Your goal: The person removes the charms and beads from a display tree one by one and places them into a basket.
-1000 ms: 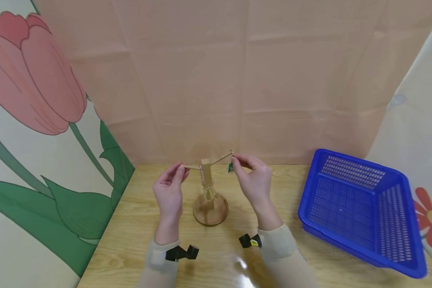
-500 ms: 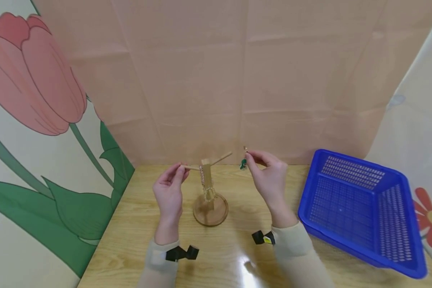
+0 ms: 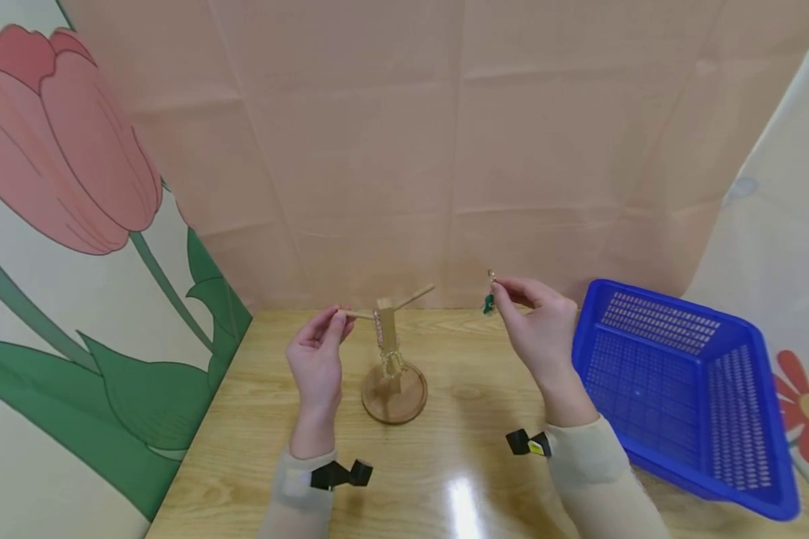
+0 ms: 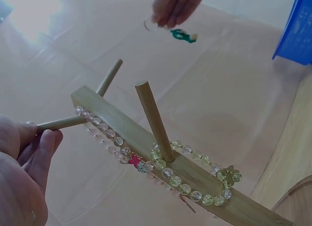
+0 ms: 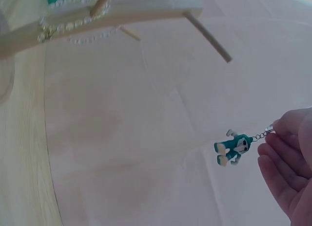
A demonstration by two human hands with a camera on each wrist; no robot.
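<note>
A wooden peg stand (image 3: 389, 337) on a round base rises from the table. My left hand (image 3: 315, 352) pinches the tip of its left peg (image 4: 63, 123). Clear and pink beads (image 4: 105, 128) loop over that peg, and a yellow-green beaded bracelet (image 4: 195, 197) hangs on the peg facing the left wrist camera. Out to the right of the stand, my right hand (image 3: 539, 322) pinches a keychain (image 5: 237, 147) by its metal clasp. A small green and white figure dangles from its short chain. Nothing hangs on the stand's right peg (image 3: 415, 297).
A blue plastic basket (image 3: 677, 479) with perforated sides stands on the right of the wooden table (image 3: 243, 449). Behind the table hangs a plain pinkish-beige cloth (image 3: 377, 150). Flower-printed sheets (image 3: 61, 150) flank it.
My right hand has moved right, away from the right peg's tip, carrying the keychain toward the basket. My left hand has stayed on the left peg, and the stand is still.
</note>
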